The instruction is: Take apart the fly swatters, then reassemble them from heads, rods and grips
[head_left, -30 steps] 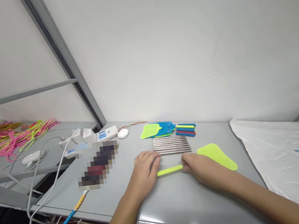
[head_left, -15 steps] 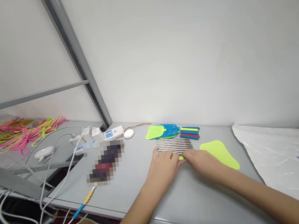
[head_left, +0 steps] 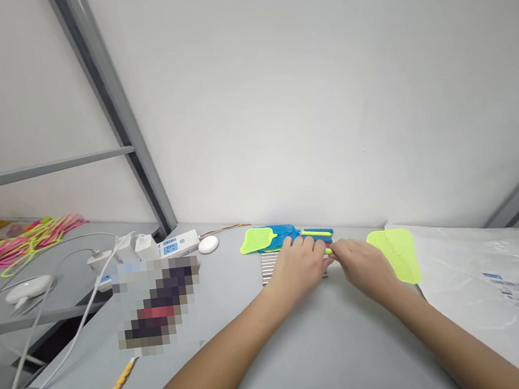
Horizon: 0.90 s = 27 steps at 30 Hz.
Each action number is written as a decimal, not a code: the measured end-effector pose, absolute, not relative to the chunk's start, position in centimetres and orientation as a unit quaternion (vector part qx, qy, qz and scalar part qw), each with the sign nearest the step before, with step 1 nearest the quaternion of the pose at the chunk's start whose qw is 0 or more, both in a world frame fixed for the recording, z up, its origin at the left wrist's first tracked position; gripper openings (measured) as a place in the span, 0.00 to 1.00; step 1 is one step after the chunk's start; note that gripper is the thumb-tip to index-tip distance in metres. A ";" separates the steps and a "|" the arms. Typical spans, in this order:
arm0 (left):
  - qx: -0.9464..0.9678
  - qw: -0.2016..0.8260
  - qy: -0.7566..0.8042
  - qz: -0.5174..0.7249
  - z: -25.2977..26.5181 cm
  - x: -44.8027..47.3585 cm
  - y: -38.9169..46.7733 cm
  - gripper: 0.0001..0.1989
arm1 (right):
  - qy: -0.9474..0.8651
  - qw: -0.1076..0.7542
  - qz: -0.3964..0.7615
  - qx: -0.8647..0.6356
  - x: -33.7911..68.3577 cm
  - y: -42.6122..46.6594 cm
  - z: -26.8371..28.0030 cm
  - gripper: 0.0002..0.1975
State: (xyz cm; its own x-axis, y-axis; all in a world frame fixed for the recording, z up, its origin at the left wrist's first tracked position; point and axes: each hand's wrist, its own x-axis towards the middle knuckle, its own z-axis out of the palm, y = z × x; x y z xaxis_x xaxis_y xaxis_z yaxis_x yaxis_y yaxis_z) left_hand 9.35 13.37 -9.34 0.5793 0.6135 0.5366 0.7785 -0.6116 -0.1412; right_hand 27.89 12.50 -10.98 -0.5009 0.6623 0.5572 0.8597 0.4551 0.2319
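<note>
My left hand point(head_left: 302, 259) is closed, its fingers wrapped round a yellow-green fly swatter whose handle end point(head_left: 328, 251) shows between my hands. My right hand point(head_left: 363, 264) is closed on the same swatter, and the perforated swatter head point(head_left: 394, 257) sticks out on its right, over the edge of the white bag. Below my left hand lies a row of thin metal rods point(head_left: 270, 269), mostly covered. Just behind are a yellow-green swatter head point(head_left: 258, 239), blue swatter heads point(head_left: 284, 235) and several coloured handles point(head_left: 317, 233).
A white plastic bag point(head_left: 474, 270) with a label lies at the right. To the left are a power strip point(head_left: 178, 245) with chargers, a white round case point(head_left: 208, 245), a blurred-out item point(head_left: 162, 305) and loose cables. Pink and yellow items point(head_left: 22, 246) lie beyond the metal post point(head_left: 114, 111).
My hands have moved farther back and right, now covering most of the rods. The held swatter's head has shifted right and turned. The view has swung slightly right.
</note>
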 end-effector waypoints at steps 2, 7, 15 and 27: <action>-0.867 0.162 -0.424 -0.202 -10.0 9.2 13.3 0.19 | -0.832 0.196 -0.292 -0.428 27.9 12.8 -11.7 0.10; -0.869 0.089 -0.465 -0.143 -9.8 9.2 12.9 0.23 | -0.834 0.196 -0.334 -0.394 28.1 13.1 -11.9 0.10; -0.867 -0.026 -0.489 -0.097 -10.2 9.7 12.6 0.20 | -0.853 0.184 -0.368 -0.322 29.3 14.2 -13.0 0.07; -0.613 -0.684 -0.385 -0.090 -10.5 9.6 13.5 0.22 | -0.876 0.169 -0.435 -0.120 32.0 17.2 -11.0 0.06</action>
State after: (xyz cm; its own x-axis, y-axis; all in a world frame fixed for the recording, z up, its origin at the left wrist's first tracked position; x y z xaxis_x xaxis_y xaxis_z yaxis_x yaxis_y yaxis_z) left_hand 9.58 13.52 -10.55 0.6873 0.5954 -0.4160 0.3488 0.2318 0.9081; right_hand 32.02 17.24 -10.96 -0.9139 0.0622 0.4011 0.3572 0.5927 0.7219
